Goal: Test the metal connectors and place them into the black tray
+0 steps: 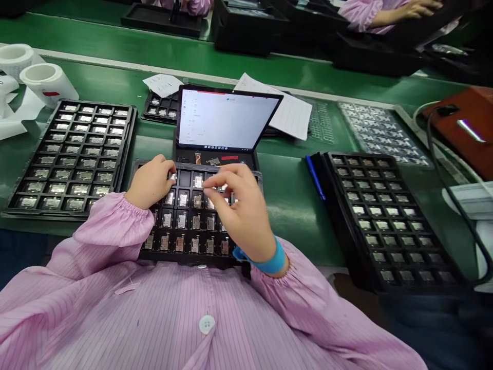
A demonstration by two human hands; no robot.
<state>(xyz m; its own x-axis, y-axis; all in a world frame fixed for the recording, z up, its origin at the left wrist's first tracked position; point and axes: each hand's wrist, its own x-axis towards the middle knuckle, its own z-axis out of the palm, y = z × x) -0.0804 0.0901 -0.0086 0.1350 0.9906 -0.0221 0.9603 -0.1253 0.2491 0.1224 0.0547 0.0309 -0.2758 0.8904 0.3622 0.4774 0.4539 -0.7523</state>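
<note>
A black compartment tray [188, 257] lies in front of me, with small metal-covered circuit boards [181, 219] in its pockets. My left hand [151, 183] is at the tray's upper left, fingers bent together, fingertips at a small circuit board [173, 177] in the top row. Just right of that, one top-row pocket [185, 179] shows bare black. Over the tray's right half hovers my right hand [242, 210], wearing a blue wrist band [275, 259]. Its thumb and index finger come together in a pinch beside a top-row board; anything between them is too small to make out.
A laptop [227, 121] stands open behind the tray. Filled trays flank me at left [73, 154] and right [385, 216], with a blue pen [316, 177] by the right one. White rolls [48, 82], papers [288, 110] and bubble packaging [381, 133] lie farther back. Co-workers' sleeves [358, 15] show beyond.
</note>
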